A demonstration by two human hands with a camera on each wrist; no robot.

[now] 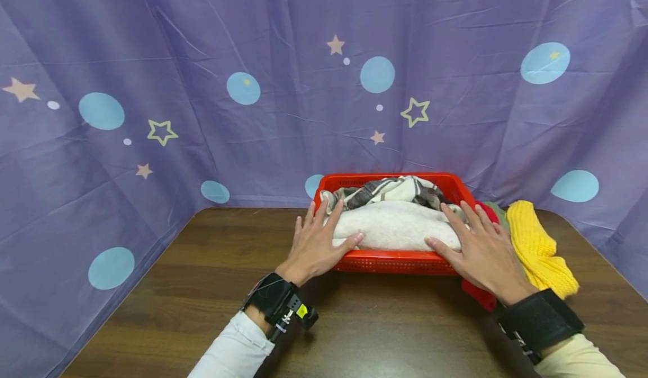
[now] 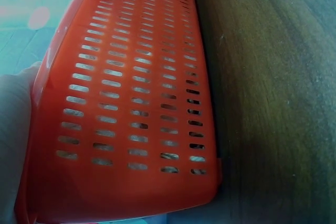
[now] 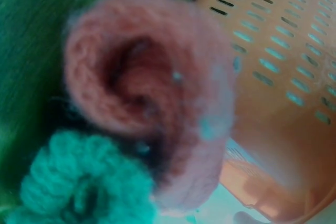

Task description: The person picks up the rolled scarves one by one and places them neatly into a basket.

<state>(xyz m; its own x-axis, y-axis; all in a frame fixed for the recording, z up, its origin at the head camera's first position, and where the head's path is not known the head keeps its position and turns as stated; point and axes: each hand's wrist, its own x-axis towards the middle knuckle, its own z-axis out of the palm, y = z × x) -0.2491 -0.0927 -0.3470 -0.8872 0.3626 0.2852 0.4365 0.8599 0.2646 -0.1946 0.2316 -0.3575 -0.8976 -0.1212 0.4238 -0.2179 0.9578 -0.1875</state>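
One purple curtain [image 1: 288, 23] fills the background, printed with eight pale blue rounds, four solid peach stars, two outlined yellow stars and four white dots. Below it is one dark wood-grain table [image 1: 228, 248] with rounded far corners, its far edge close against the curtain. One red perforated plastic basket [image 1: 400, 264] stands on it, right of the middle and near that far edge, its long front wall facing the person. Two cloths show in the basket: one fleecy white cloth [image 1: 397, 223] bulging along the front up to the rim, and one plaid cloth [image 1: 372, 192] behind it, in grey, white and brown. Two hands reach over the basket: the left hand [image 1: 316, 246] at its front left corner, the right hand [image 1: 483, 254] at its right side, both with fingers straight and spread wide, thumbs over the white cloth, gripping nothing. Three knits lie beside the basket's right wall: one ribbed yellow knit [image 1: 539, 251] outermost, one red knit roll [image 3: 149, 66] just beside the wall, one green knit [image 3: 86, 179] next to it. Two black wrist straps [image 1: 541, 319] are worn, one per arm. Broad stretches of wood surface run left of the basket and in front of it; on the right, the knits leave a narrower strip before the table's side edge.
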